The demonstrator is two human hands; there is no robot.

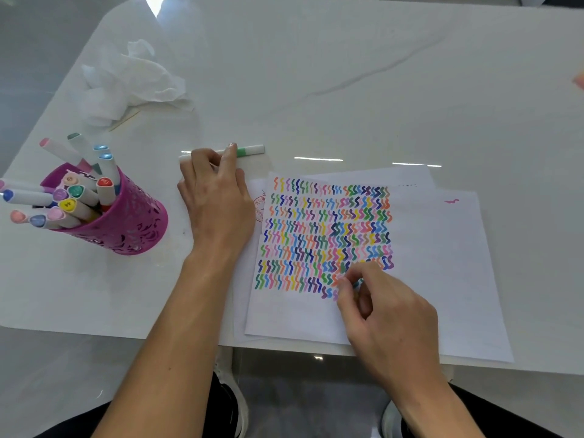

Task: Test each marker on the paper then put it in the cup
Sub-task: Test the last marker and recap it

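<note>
A white marker with a green band lies on the table beyond the paper. My left hand reaches over it, with the fingers curled across its left half. The paper carries many rows of coloured squiggles. My right hand rests on the paper at the lower right end of the rows and pinches a small bluish piece, mostly hidden by the fingers. At the left, the magenta perforated cup holds several capped markers that lean outwards.
A crumpled white tissue lies at the back left, with a thin stick beside it. More sheets lie under the top paper, one with a red stamp. The white table's front edge runs just below the paper.
</note>
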